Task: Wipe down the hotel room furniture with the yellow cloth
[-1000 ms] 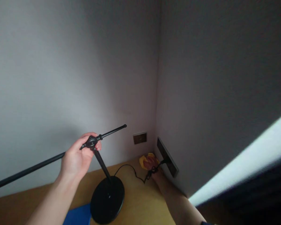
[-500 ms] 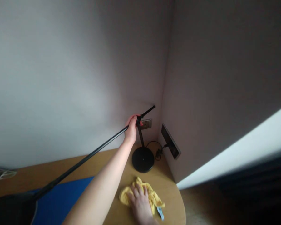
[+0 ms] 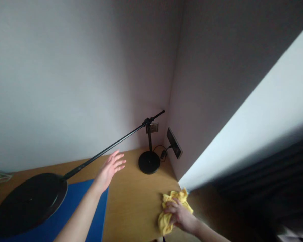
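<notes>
A black desk lamp stands in the corner of a wooden desk (image 3: 131, 201), its round base (image 3: 148, 162) near the wall and its long arm (image 3: 108, 148) slanting down to a wide black shade (image 3: 27, 201) at the lower left. My left hand (image 3: 109, 169) hovers open above the desk just below the lamp arm, fingers spread, touching nothing. At the desk's right edge my right hand (image 3: 179, 215) grips a crumpled yellow cloth (image 3: 169, 215).
A blue mat (image 3: 96, 215) lies on the desk under the lamp shade. A dark wall panel (image 3: 174, 147) with a plugged-in black cable (image 3: 160, 151) and a socket plate (image 3: 154, 127) sit in the corner. Walls close off the back and right.
My left hand has let go of the lamp's joint and drawn back, open. My right hand has bunched the yellow cloth and dragged it to the desk's right edge. The view pulled back.
</notes>
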`<action>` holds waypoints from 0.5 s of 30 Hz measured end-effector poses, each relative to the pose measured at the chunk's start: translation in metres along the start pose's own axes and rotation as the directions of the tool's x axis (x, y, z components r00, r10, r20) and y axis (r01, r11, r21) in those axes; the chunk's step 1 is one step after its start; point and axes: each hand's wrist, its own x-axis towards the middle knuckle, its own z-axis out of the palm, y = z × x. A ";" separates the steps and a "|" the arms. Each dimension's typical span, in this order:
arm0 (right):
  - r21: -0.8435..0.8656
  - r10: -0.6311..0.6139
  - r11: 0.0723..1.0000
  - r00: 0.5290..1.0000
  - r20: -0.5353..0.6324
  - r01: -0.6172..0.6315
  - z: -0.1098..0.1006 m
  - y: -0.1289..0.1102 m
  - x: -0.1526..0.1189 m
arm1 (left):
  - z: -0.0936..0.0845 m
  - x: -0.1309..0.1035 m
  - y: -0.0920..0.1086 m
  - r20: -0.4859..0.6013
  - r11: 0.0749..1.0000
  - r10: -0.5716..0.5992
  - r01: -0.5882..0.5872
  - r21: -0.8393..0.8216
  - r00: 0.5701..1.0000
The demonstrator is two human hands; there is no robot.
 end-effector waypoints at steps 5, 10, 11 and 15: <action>0.024 0.483 0.874 0.863 -0.147 -0.485 -0.017 -0.006 -0.069 | -0.050 -0.089 0.040 -0.189 0.825 0.037 -0.137 -0.548 0.981; 0.256 0.458 0.884 0.836 -0.302 -0.391 -0.041 -0.066 -0.018 | -0.058 -0.148 0.077 -0.157 0.695 0.187 -0.244 -0.676 0.970; 0.316 0.401 0.903 0.835 -0.377 -0.291 -0.064 -0.088 0.001 | -0.057 -0.156 0.080 -0.146 0.677 0.172 -0.225 -0.701 0.974; 0.272 0.024 0.939 0.749 -0.662 0.210 -0.176 -0.217 0.087 | -0.042 -0.182 0.091 -0.184 0.579 0.116 -0.217 -0.786 0.976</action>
